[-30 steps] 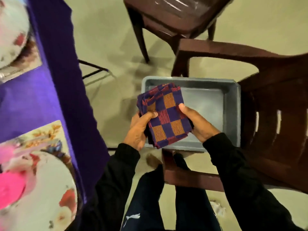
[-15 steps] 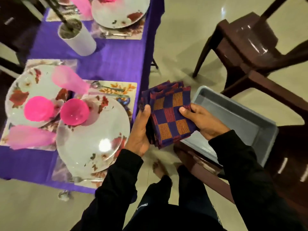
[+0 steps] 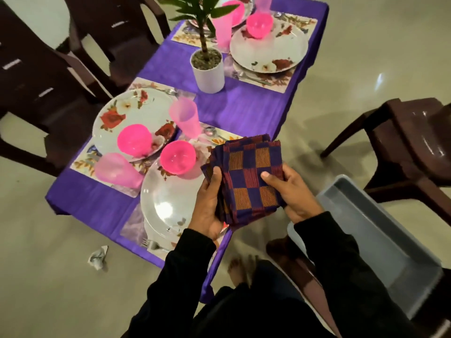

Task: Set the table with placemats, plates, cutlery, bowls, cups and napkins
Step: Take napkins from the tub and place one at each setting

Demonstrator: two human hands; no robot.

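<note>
Checked purple-and-orange napkins (image 3: pixel 251 181) sit stacked between both hands, left hand (image 3: pixel 207 211) cupping the edge, right hand (image 3: pixel 290 191) fingers pinching on top, over the surface's (image 3: pixel 244 111) 5 o'clock corner. Best peel one napkin, laying it beside the nearest plate (image 3: pixel 168 206).

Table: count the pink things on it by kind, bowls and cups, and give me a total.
Bowls: 4, one partly hidden by the plant
Cups: 4
Total: 8
</note>
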